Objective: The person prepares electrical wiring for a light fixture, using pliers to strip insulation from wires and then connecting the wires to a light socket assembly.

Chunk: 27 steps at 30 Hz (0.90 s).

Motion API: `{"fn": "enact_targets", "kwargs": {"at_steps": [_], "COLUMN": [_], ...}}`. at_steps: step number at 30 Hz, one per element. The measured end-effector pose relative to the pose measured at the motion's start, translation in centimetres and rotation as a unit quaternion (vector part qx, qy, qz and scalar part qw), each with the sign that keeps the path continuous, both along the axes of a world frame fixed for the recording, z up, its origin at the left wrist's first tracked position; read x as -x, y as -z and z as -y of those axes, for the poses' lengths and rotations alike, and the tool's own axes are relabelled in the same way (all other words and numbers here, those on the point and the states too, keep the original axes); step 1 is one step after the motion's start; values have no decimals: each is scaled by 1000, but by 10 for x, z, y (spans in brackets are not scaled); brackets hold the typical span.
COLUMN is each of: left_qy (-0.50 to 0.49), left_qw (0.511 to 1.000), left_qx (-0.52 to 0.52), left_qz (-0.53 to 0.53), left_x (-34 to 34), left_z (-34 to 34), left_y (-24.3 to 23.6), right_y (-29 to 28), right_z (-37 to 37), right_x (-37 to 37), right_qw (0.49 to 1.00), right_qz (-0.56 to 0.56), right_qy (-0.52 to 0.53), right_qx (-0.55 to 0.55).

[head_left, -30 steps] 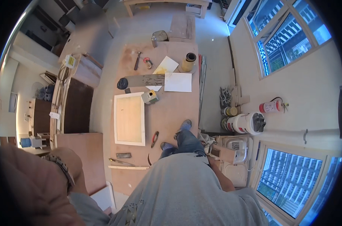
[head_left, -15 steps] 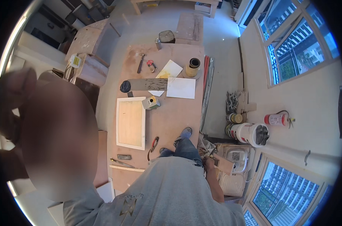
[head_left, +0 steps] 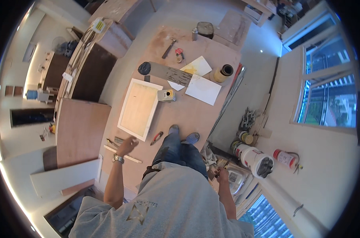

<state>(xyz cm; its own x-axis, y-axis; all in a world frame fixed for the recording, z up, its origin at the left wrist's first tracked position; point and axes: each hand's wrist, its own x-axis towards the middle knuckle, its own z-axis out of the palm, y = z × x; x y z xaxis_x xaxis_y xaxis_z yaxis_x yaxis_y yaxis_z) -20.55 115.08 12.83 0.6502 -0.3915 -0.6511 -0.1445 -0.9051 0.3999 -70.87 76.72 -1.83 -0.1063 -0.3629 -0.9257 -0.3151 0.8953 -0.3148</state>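
Note:
My left hand (head_left: pixel 127 146), with a metal watch on its wrist, is over the near left of the wooden table, just above a thin light wood strip (head_left: pixel 129 158). Its fingers are loosely bent and apart, and I see nothing held in them. Close by are a white-framed panel (head_left: pixel 137 109), red-handled pliers (head_left: pixel 157 137) and a small dark block (head_left: pixel 119 140). Low at my right side, next to a metal sink (head_left: pixel 237 178), my right hand (head_left: pixel 222 174) is closed around a small dark tool whose kind I cannot make out.
On the table (head_left: pixel 184 115) are a metal can (head_left: pixel 166 95), white sheets (head_left: pixel 203 89), a hammer (head_left: pixel 169 48), a dark roll (head_left: pixel 145 68) and a round container (head_left: pixel 223 73). White buckets (head_left: pixel 253 158) and a red fire extinguisher (head_left: pixel 285 158) stand along the right wall.
My left hand has dropped from close before the camera, where it was large and blurred, to above the table. The view has turned. My right hand stays low at my side.

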Motion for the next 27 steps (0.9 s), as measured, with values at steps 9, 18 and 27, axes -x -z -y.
{"fn": "enact_targets", "kwargs": {"at_steps": [9,18,27], "left_qy": [-494,-576,-621], "left_qw": [826,769,734], "left_qx": [40,135,256], "left_qz": [-267,-242,-102], "left_x": [156,91,37], "left_z": [-63,-1,27], "left_y": [82,102,79], "right_y": [-23,-27,-5], "right_z": [78,144,176], "right_x": [-69,-185,-306], "right_qw": [992,974,933], "right_qz": [8,45,78], "right_qy": [-119,-223,-352], "right_qx": [-27,3,17]}}
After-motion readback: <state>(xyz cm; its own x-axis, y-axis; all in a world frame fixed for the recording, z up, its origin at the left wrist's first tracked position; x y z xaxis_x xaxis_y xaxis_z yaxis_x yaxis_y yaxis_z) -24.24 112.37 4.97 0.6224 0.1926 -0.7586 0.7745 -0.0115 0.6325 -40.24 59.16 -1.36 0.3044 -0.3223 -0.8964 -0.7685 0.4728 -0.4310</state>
